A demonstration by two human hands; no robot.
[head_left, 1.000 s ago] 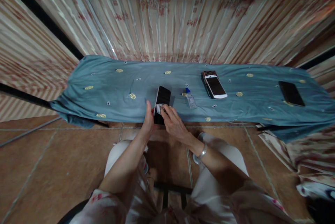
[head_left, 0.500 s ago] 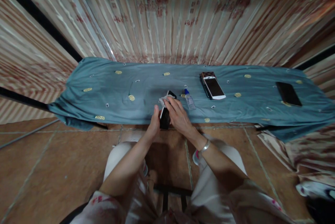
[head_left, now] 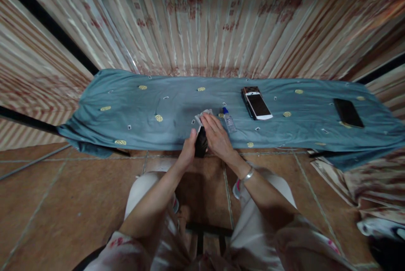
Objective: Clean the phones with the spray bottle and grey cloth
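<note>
My left hand (head_left: 187, 149) grips a dark phone (head_left: 201, 143) by its left side, above the near edge of the cloth-covered table. In my right hand (head_left: 217, 138) is a crumpled whitish wipe (head_left: 203, 115), pressed under the fingers at the far end of the phone. Part of the phone is hidden by these fingers. Just right of my right hand lies a small clear bottle (head_left: 229, 121) with a blue cap. Farther right, a white phone (head_left: 259, 105) with a dark screen rests on or against a dark brown box-like thing (head_left: 246, 98).
A teal patterned cloth (head_left: 177, 98) covers the long narrow table. Another dark phone (head_left: 348, 113) lies at its right end. Pleated curtains (head_left: 202, 43) hang behind, and black bars (head_left: 47, 22) run along both sides. The floor is brown tile (head_left: 95, 191).
My right hand with the wipe has shifted slightly over the phone, and its far end is now covered. The phone has tilted a little. The other things stay put.
</note>
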